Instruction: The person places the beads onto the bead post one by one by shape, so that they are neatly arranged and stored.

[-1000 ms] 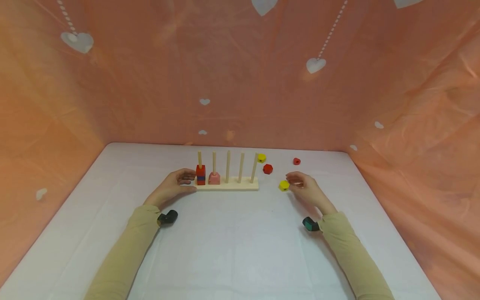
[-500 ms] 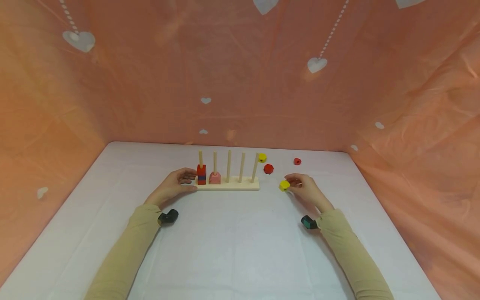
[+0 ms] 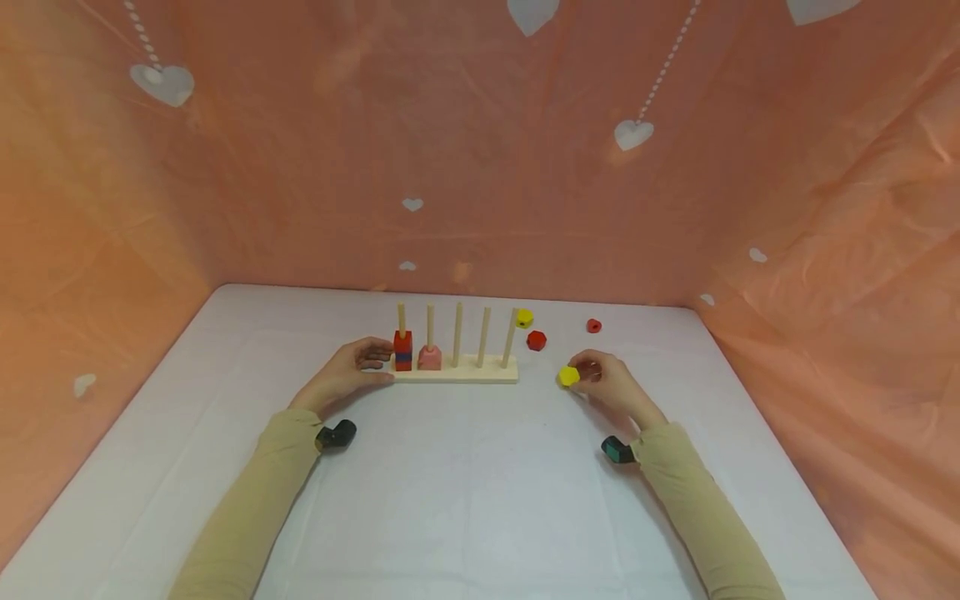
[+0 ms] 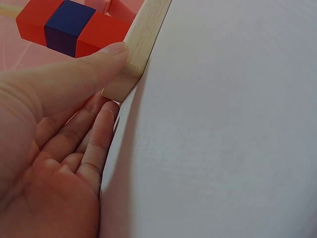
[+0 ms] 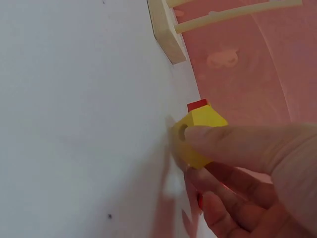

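A wooden peg stand (image 3: pixel 480 372) with several upright pegs stands on the table. Its leftmost peg carries two red square blocks with a blue one (image 4: pixel 69 26) between them; a pink block (image 3: pixel 430 359) sits on the peg beside it. My left hand (image 3: pixel 352 368) holds the stand's left end, the thumb (image 4: pixel 106 59) on the base and the fingers curled at its end. To the right of the stand, my right hand (image 3: pixel 611 383) pinches a yellow hexagonal bead (image 5: pixel 200 130), thumb over the face near its hole. The fingertips behind the bead are partly hidden.
Behind the stand's right end lie a second yellow bead (image 3: pixel 525 317) and a red faceted bead (image 3: pixel 536 340). A small red bead (image 3: pixel 594 326) lies farther right. An orange cloth wall (image 3: pixel 480 167) with white hearts encloses the white-covered table (image 3: pixel 480 500).
My right hand has closed its fingers on the yellow bead, which has tilted and shows its flat face toward the head camera. The left hand stays at the stand's end.
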Motion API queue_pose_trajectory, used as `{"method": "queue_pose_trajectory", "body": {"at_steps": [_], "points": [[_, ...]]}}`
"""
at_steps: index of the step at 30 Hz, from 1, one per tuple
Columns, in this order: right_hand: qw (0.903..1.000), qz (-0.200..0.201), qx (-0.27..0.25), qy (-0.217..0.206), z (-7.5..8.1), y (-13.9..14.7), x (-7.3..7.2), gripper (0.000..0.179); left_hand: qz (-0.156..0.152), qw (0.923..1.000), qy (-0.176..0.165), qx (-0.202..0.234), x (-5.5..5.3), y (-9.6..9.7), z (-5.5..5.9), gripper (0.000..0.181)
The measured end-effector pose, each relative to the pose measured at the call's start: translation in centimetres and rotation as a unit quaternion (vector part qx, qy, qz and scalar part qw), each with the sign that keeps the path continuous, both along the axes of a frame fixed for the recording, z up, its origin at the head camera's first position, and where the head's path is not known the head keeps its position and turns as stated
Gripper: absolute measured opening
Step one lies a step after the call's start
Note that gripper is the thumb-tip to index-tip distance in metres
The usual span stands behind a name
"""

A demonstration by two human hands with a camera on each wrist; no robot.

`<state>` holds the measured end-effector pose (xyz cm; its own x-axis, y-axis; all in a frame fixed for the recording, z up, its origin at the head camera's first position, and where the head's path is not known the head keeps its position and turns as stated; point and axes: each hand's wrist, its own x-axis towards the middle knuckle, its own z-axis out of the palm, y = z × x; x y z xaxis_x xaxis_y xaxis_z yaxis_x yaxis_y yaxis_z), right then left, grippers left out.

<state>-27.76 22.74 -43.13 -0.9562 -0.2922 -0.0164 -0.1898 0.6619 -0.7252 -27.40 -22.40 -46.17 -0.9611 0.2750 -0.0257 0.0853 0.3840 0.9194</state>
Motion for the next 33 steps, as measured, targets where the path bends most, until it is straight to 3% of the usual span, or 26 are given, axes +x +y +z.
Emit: {"method": "queue_pose_trajectory", "body": {"at_steps": [8, 17, 24, 33], "points": [[0.9999, 0.007, -0.005, -0.014, 0.0, -0.2, 0.6, 0.029, 0.005, 0.9998, -0.016, 0.007, 0.2, 0.2, 0.1, 0.061], [0.9982, 0.039, -0.02, 0.04, 0.4, -0.6, 0.2, 0.032, -0.007, 0.9999, 0.011, -0.002, 0.2, -0.2, 0.0, 0.06], [0.9942, 0.033, -0.056, 0.086, 2.2, -1.4, -0.1, 0.038, -0.001, 1.0, 0.001, -0.004, 0.4, -0.1, 0.1, 0.061], [0.9838, 0.065, -0.099, 0.135, 5.2, -3.5, -0.4, 0.036, -0.006, 0.9999, 0.011, -0.005, 0.1, -0.2, -0.1, 0.061]]}}
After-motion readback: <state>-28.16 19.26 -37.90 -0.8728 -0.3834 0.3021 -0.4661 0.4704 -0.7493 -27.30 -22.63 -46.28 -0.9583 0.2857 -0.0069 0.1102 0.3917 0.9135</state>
